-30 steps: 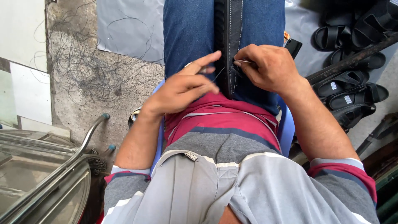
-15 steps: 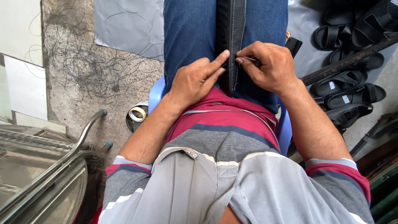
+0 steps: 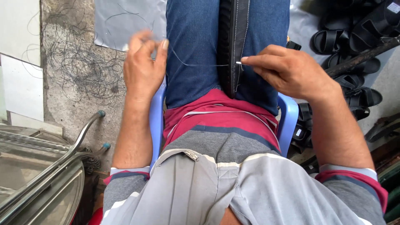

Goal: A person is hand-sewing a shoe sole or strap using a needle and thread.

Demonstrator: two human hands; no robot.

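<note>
Our left hand (image 3: 143,66) has swung out from the seam toward the upper left, fingers pinched on a taut thread (image 3: 196,63); we judge a stitch is being drawn tight. Our right hand (image 3: 291,73) pins the thread where it leaves the black sandal (image 3: 234,46), held between our knees at top centre. We cannot make out a needle, and motion blurs the left fingertips.

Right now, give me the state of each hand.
Left hand: closed, pinching the thread and holding it taut.
Right hand: closed, fingertips pinched at the seam of the black sandal; a needle cannot be made out.
</note>
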